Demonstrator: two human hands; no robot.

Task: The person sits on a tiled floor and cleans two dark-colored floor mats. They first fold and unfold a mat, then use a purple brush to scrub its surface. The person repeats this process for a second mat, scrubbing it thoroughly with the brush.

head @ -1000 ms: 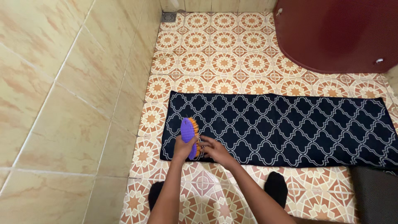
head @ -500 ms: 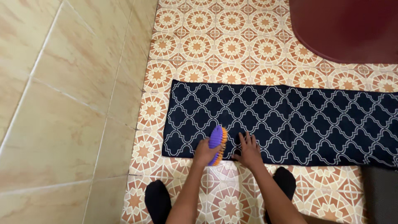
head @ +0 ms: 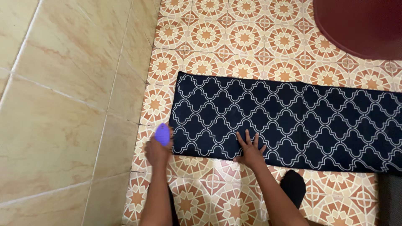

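Patterned orange-and-cream floor tiles point(head: 234, 37) filled the view, with a beige tiled wall point(head: 63, 104) beyond the left hand. Under the right hand lay a long navy mat point(head: 293, 121) with a white lattice print. The right hand point(head: 250, 151) pressed flat on the mat's near edge, fingers spread. The left hand point(head: 158, 151) was closed around a purple brush point(head: 162, 134) — blurred, so its bristles were hard to make out — just beside the mat's near corner. Beyond the right hand sat a dark red round basin point(head: 360, 25).

Left hand point(head: 158, 151) closed in grip, blurred, probably mid-motion; right hand point(head: 250, 151) flat, fingers spread, palm down.
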